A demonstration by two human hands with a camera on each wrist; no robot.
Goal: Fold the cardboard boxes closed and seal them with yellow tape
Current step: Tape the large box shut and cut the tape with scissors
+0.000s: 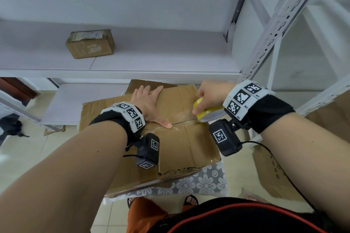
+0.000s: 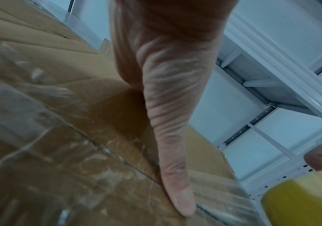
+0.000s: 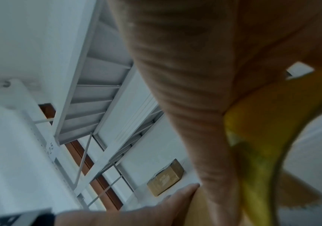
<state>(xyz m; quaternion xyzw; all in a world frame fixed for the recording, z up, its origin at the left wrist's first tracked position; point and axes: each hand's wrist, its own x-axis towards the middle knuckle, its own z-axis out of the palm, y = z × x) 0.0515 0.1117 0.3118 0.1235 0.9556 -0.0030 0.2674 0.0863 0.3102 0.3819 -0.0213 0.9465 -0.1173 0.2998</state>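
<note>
While the left hand (image 1: 149, 104) lies flat with its fingers spread on the far flap of the box (image 1: 191, 143), its thumb (image 2: 177, 180) reaches down to the seam (image 1: 181, 122) where the two top flaps meet. The right hand (image 1: 210, 96) grips the tape roll (image 1: 206, 112), fingers curled over its yellow rim, and holds it against the seam just right of that thumb. In the right wrist view the roll (image 3: 256, 145) shows as a blurred yellow arc beside the palm; how the fingers sit on its inner side cannot be told. The box sits in front of the person on a flower-patterned cloth (image 1: 204, 181), flaps folded down, its top streaked with old clear tape and its near edge torn. A small box (image 1: 90, 43), closed and with a paper label on top, stands on the white shelf (image 1: 161, 58) beyond. More flat cardboard (image 1: 272, 174) lies on the floor to the right.
</note>
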